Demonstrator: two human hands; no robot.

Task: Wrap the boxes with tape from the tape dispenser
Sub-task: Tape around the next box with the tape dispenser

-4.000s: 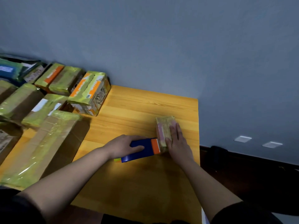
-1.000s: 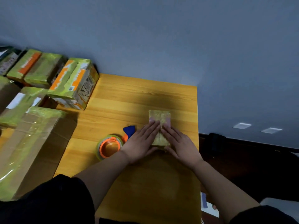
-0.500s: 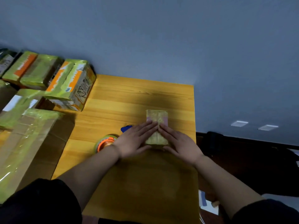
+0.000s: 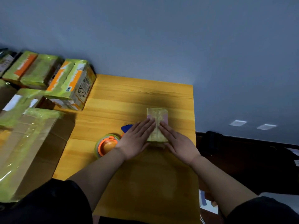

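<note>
Hands flat on small box (image 4: 157, 125), right half of yellow table (image 4: 113, 101). Left hand (image 4: 135, 141) and right hand (image 4: 178, 143) both with straight fingers pressing down on taped top, gripping nothing, fingertips nearly meeting at box centre. Much as 0.5 s ago; no shift of box noted. 4 s ago: tape dispenser (image 4: 107, 145) gripped by left hand against box end, right hand alone pressing. Now lying released on table just left of left wrist, orange hub up, blue handle partly hidden behind left hand. Wrapped boxes (image 4: 71, 84) stacked at left, well apart from small box.
</note>
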